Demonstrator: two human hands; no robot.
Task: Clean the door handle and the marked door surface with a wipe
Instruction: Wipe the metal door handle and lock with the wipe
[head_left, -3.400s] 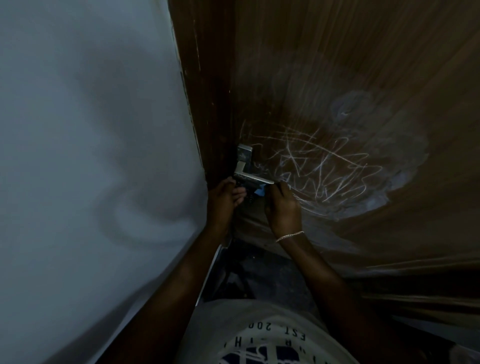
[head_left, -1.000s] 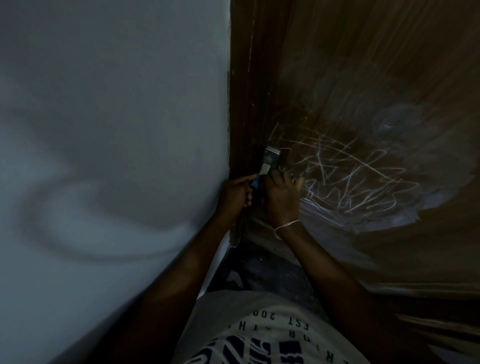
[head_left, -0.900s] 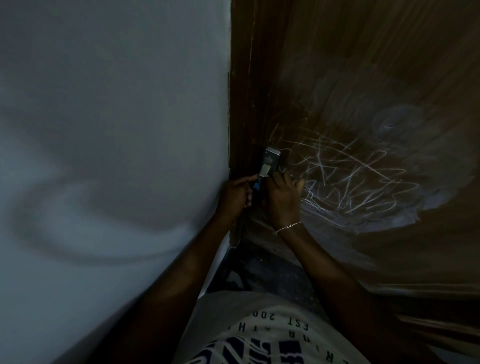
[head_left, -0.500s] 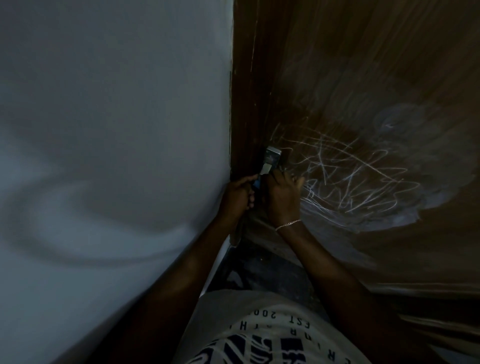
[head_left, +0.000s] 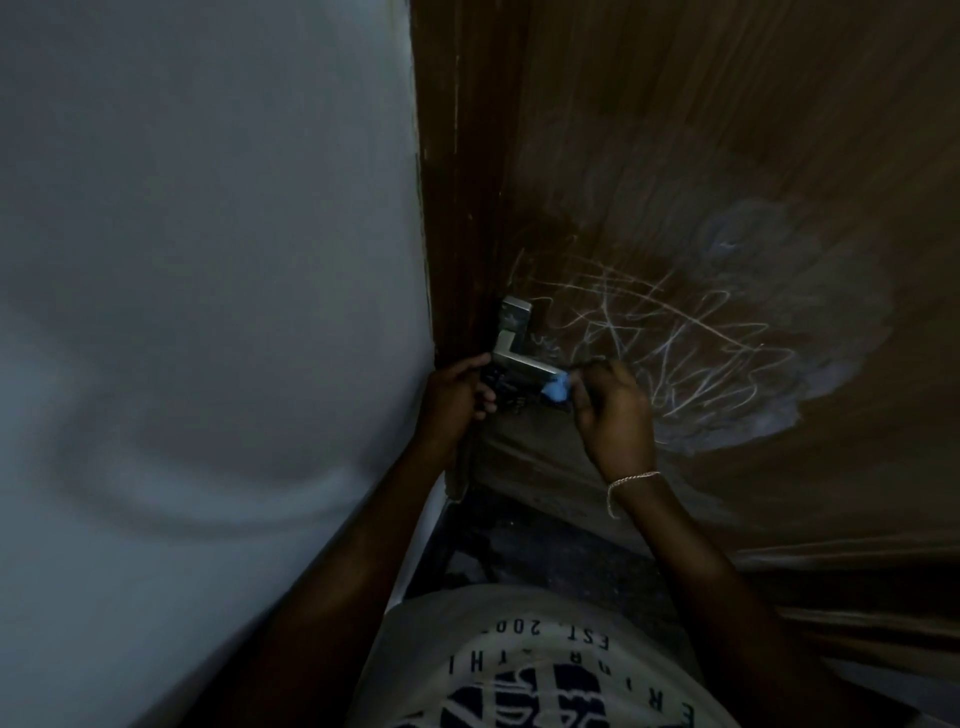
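shirt: pale printed shirt at the bottom of the frame; the person stands close and looks down at the work.
floor: dark strip of floor between the body and the door.
bracelet: thin chain bracelet on the right wrist.
right hand: right hand is clenched on the wipe, fingers bunched and thumb side toward the lever; judged to be bunched this way so a small pad can press on narrow metal.
wipe: blue wipe, crumpled, pinched in the right fingers and touching the free end of the lever.
left hand: left hand is beside the door edge, just below the handle base, thumb up and fingers curled. It is too dark to tell what it grips, if anything. Likely it braces the door so it does not swing under the rubbing.
door handle: silver L-shaped door handle, mounted near the door edge, lever pointing right between the two hands.
step: handle cleaning underway, judged from the wipe on the lever tip.
door: brown wood door fills the right half.
scribbles: white chalk-like scribbles just right of the handle, not yet wiped.
smudge: pale hazy smudge ringing the scribbles.
wall: grey wall on the left.
remaining: the marked surface is left, so roughly the early half of the task.
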